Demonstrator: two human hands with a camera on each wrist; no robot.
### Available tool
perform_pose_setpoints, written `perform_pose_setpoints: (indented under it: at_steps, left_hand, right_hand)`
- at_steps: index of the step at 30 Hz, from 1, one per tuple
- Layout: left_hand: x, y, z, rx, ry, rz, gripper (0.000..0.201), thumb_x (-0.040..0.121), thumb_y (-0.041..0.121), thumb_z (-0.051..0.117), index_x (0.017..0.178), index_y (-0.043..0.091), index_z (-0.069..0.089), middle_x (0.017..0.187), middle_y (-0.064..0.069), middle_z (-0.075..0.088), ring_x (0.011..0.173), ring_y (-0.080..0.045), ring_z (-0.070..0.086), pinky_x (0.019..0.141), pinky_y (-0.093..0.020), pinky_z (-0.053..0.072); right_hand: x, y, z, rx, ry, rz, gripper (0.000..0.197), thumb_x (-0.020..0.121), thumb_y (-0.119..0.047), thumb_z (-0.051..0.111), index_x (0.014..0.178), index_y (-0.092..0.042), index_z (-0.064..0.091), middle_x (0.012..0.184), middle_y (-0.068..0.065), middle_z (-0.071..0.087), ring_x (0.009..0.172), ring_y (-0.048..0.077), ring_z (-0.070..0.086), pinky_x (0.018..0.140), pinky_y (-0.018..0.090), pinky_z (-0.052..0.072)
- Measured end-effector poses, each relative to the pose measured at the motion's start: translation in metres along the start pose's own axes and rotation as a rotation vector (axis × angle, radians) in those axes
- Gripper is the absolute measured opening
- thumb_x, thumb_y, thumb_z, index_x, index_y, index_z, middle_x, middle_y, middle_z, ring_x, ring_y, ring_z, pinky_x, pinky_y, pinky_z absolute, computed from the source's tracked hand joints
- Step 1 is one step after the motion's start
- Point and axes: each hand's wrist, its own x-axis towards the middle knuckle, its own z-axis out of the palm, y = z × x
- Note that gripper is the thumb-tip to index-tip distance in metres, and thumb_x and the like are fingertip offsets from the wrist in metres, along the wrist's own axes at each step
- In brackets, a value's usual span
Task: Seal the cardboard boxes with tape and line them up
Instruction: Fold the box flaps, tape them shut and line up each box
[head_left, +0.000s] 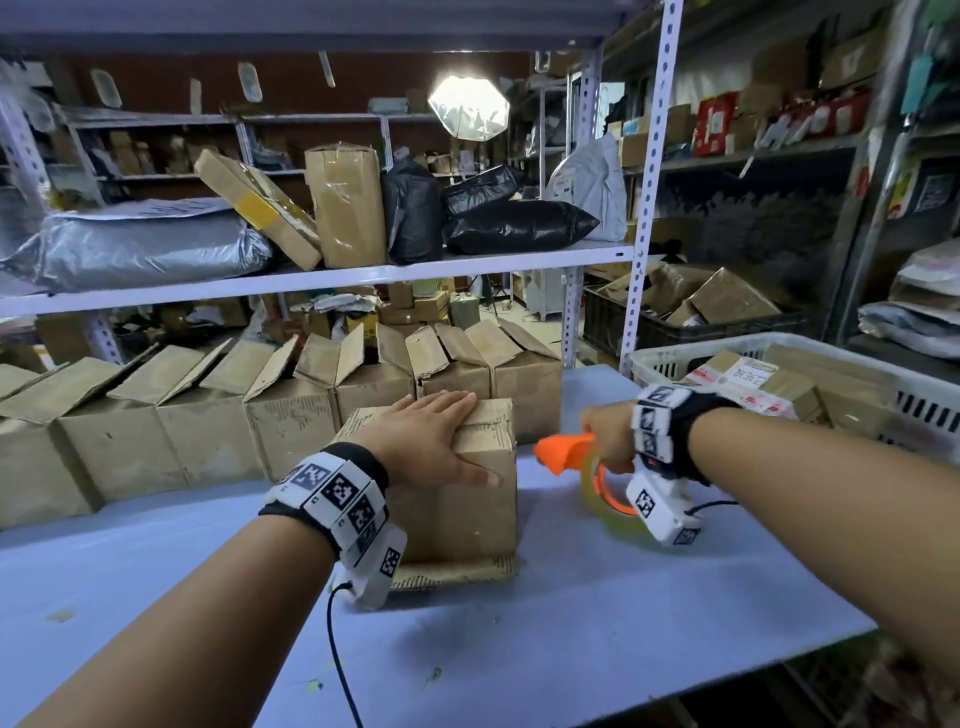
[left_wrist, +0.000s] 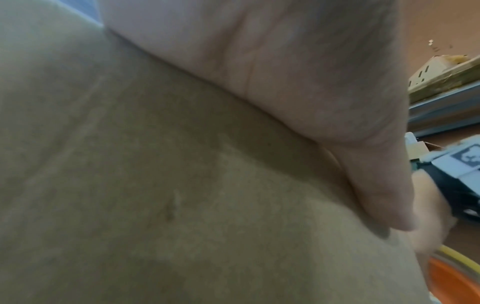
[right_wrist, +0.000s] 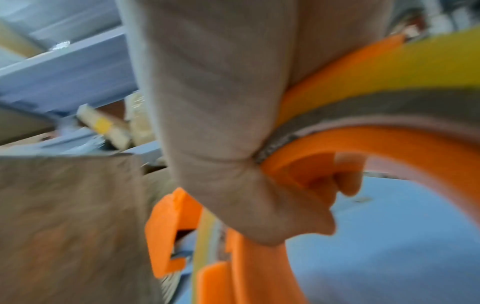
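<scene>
- Along the left and centre of the head view, a row of unsealed boxes (head_left: 291, 410) stands on the desk (head_left: 597, 623) below the shelf, flaps up and apart; what they hold is hidden.
- At frame centre, one cardboard box (head_left: 467, 499) stands in front of that row, its top flaps folded down. No tape shows on it, so I judge it still unsealed.
- The left hand (head_left: 431, 436) lies flat on this box's top, fingers (head_left: 457, 402) straight and released, the thumb down the near face. The left wrist view shows the palm pressed against cardboard (left_wrist: 155, 185).
- Just right of the box, the right hand (head_left: 610, 436) is clenched around the orange tape dispenser (head_left: 566, 452); the right wrist view shows its fingers (right_wrist: 221, 144) wrapped through the orange handle (right_wrist: 311, 170), with the yellowish tape roll (right_wrist: 389, 67) above them.
- The dispenser's nose points at the box's right edge but is apart from it.
- Risk, as I judge it: if the left palm eases off, the flaps may spring open and the tape would bridge a gap or wrinkle.
- Risk: the light box may slide or tip under the dispenser's pull, since only one flat hand pins it.
- Risk: the serrated blade (right_wrist: 171, 279) passes close to the left thumb if the strip runs down the near face.
- At the right edge, a white plastic basket (head_left: 665, 358) sits on the desk, holding labelled parcels (head_left: 737, 379) and brown boxes.
- Behind it, a dark crate (head_left: 623, 322) holds loose cardboard.
</scene>
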Motion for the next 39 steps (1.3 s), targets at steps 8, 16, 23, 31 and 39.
perform_pose_setpoints:
  at_steps: [8, 16, 23, 31, 39]
  left_hand:
    - [0.003, -0.002, 0.000, -0.011, -0.013, 0.000, 0.118, 0.072, 0.090, 0.049, 0.161, 0.030, 0.001, 0.169, 0.011, 0.002, 0.155, -0.010, 0.001, 0.124, -0.038, -0.002]
    - [0.001, 0.001, -0.001, -0.012, 0.011, -0.003, 0.118, 0.072, 0.090, 0.050, 0.162, 0.030, 0.003, 0.169, 0.012, 0.004, 0.154, -0.009, 0.002, 0.124, -0.037, 0.000]
    - [-0.002, 0.006, 0.001, 0.011, 0.007, -0.042, 0.118, 0.073, 0.091, 0.046, 0.162, 0.028, 0.001, 0.169, 0.009, 0.004, 0.155, -0.013, 0.003, 0.125, -0.040, 0.000]
    - [-0.005, 0.008, 0.002, 0.006, 0.009, -0.101, 0.108, 0.082, 0.084, 0.043, 0.162, 0.024, 0.002, 0.170, 0.007, 0.005, 0.155, -0.015, 0.003, 0.125, -0.045, 0.000]
    - [-0.012, 0.018, -0.014, -0.077, -0.142, -0.148, 0.099, 0.090, 0.080, 0.032, 0.162, 0.022, -0.004, 0.170, 0.006, -0.006, 0.155, -0.014, -0.009, 0.124, -0.048, -0.008]
  right_hand:
    - [0.002, 0.054, 0.039, 0.701, 0.135, 0.271, 0.032, 0.083, -0.027, 0.075, 0.066, -0.013, 0.052, 0.054, 0.001, 0.055, 0.050, 0.015, 0.047, 0.043, 0.020, 0.033]
    - [0.004, 0.033, 0.030, 0.738, 0.150, 0.155, 0.017, 0.091, -0.022, 0.066, 0.082, -0.010, 0.060, 0.078, 0.008, 0.053, 0.066, 0.019, 0.049, 0.057, 0.027, 0.036]
    - [-0.013, -0.041, -0.016, 1.503, 0.246, -0.146, 0.041, 0.099, -0.005, 0.051, 0.140, -0.006, 0.050, 0.142, 0.018, 0.053, 0.133, 0.033, 0.049, 0.102, 0.038, 0.042]
    - [-0.005, -0.123, 0.007, 1.958, 0.074, -0.260, 0.064, 0.103, -0.006, 0.046, 0.158, -0.012, 0.014, 0.153, 0.007, 0.040, 0.082, 0.003, 0.066, 0.050, 0.015, 0.051]
    - [-0.009, -0.120, 0.013, 1.931, -0.034, -0.269, 0.077, 0.100, -0.017, 0.057, 0.158, -0.024, 0.007, 0.123, 0.022, 0.058, 0.095, 0.032, 0.066, 0.070, 0.042, 0.055]
